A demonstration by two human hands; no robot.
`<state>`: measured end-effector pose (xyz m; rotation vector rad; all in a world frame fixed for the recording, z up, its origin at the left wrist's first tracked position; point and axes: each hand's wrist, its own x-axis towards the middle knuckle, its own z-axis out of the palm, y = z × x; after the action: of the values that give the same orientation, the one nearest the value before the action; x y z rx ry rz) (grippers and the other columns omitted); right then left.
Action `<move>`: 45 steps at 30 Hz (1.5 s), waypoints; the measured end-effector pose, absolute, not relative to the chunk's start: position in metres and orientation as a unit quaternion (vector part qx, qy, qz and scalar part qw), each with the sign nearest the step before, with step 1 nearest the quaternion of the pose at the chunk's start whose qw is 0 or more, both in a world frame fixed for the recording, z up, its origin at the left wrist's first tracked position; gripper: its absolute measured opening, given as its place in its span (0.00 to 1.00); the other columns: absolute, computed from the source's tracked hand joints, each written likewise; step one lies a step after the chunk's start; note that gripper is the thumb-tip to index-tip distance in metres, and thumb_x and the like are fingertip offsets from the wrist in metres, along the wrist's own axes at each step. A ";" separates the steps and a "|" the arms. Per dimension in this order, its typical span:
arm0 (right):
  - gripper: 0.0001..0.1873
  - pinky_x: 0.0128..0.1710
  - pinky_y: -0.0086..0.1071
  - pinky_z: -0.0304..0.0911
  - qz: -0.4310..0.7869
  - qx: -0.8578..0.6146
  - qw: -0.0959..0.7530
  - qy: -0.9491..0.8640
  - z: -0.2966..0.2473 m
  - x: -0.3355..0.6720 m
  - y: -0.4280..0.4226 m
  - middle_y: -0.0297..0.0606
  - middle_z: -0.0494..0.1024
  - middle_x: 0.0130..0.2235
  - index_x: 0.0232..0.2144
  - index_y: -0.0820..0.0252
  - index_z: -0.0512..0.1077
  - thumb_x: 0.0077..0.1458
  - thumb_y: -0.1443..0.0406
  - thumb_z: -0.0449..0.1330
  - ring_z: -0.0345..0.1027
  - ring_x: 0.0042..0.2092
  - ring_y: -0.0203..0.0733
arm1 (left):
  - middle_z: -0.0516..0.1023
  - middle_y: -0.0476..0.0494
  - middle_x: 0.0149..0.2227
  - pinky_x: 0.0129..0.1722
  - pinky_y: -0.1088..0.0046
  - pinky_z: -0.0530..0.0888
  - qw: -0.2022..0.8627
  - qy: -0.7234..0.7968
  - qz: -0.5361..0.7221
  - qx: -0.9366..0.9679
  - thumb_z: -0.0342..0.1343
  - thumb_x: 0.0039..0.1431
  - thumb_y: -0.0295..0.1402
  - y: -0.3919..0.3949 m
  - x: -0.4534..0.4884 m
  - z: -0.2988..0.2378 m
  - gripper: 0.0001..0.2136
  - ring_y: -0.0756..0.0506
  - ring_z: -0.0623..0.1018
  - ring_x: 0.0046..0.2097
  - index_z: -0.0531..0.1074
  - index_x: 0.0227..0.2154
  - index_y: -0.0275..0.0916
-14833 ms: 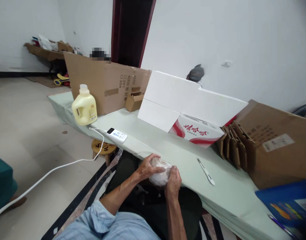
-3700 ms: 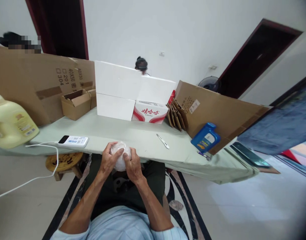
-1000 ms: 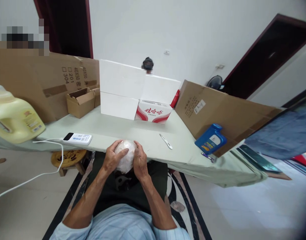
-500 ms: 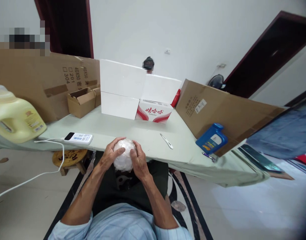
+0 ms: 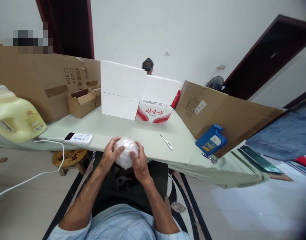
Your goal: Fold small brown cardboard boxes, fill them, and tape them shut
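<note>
Between my two hands is a round white bundle wrapped in clear plastic film, held at the near edge of the table. My left hand is curled around its left side, thumb lying on top. On the other side my right hand grips it, thumb pressed on the front. What is inside the wrapping cannot be made out. A white utility knife lies on the cloth to the right of the bundle. To the left rests a white device with a black end, a cable plugged into it.
White panels and a red-and-white carton stand at the back. A small brown box and a yellow jug are left; a blue bottle and a pen right. A wooden stool is below. People are behind the panels.
The wrapped bundle has turned a little in my hands and shifted slightly up and right. Both hands still hold it.
</note>
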<state>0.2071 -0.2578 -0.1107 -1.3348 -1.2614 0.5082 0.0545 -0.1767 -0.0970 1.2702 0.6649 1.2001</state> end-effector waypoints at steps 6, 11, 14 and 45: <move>0.48 0.58 0.45 0.73 0.262 -0.552 0.566 -0.553 -0.102 0.216 -0.259 0.48 0.80 0.60 0.67 0.58 0.69 0.61 0.30 0.60 0.76 0.58 0.57 | 0.85 0.37 0.47 0.41 0.69 0.79 0.593 0.287 0.507 0.555 0.76 0.47 0.50 -0.170 0.050 -0.093 0.33 0.38 0.84 0.44 0.81 0.53 0.36; 0.54 0.32 0.39 0.78 0.360 -0.518 0.624 -0.462 -0.109 0.195 -0.255 0.47 0.82 0.50 0.68 0.59 0.65 0.59 0.26 0.55 0.79 0.37 0.47 | 0.81 0.40 0.50 0.41 0.71 0.78 0.536 0.336 0.595 0.497 0.67 0.59 0.54 -0.177 0.067 -0.107 0.32 0.42 0.82 0.44 0.73 0.59 0.38; 0.49 0.27 0.36 0.77 0.384 -0.503 0.643 -0.432 -0.113 0.185 -0.252 0.47 0.81 0.50 0.62 0.58 0.71 0.58 0.27 0.59 0.77 0.35 0.45 | 0.80 0.40 0.51 0.43 0.71 0.78 0.519 0.336 0.608 0.498 0.68 0.58 0.53 -0.180 0.069 -0.111 0.32 0.41 0.81 0.45 0.73 0.58 0.39; 0.38 0.41 0.40 0.81 0.435 -0.497 0.641 -0.390 -0.108 0.190 -0.258 0.39 0.84 0.40 0.43 0.60 0.80 0.50 0.34 0.72 0.81 0.40 0.47 | 0.80 0.36 0.60 0.64 0.60 0.74 0.430 0.373 0.614 0.546 0.70 0.57 0.52 -0.180 0.060 -0.112 0.34 0.33 0.79 0.63 0.76 0.61 0.38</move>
<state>0.1905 -0.2583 -0.1080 -1.1329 -0.8893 0.9925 0.0600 -0.1800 -0.1120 1.3634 0.9313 1.5320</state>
